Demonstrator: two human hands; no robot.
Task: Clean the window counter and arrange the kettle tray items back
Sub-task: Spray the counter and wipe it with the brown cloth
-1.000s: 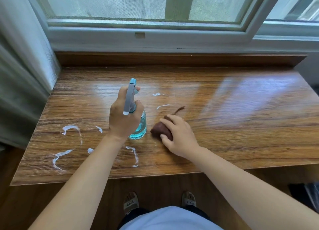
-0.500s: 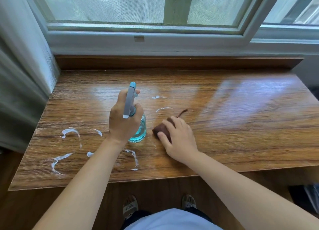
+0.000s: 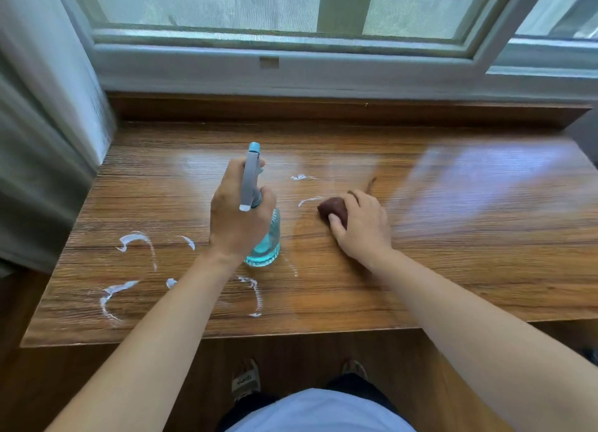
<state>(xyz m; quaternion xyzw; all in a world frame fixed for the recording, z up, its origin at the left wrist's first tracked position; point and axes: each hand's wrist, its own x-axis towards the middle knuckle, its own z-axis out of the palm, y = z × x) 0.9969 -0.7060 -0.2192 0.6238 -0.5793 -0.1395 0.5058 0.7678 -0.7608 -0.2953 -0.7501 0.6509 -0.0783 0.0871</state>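
Head view: my left hand (image 3: pixel 238 214) grips spray bottle (image 3: pixel 263 242), clear with blue liquid, frame centre on wooden counter (image 3: pixel 453 237). My right hand (image 3: pixel 362 226) clutches brown cloth (image 3: pixel 333 208), pressed down right of bottle. White foam streaks (image 3: pixel 136 240) lower left.

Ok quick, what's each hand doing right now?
Left hand: grips the clear spray bottle of blue liquid, standing on the wooden counter.
Right hand: holds the dark brown cloth against the counter.
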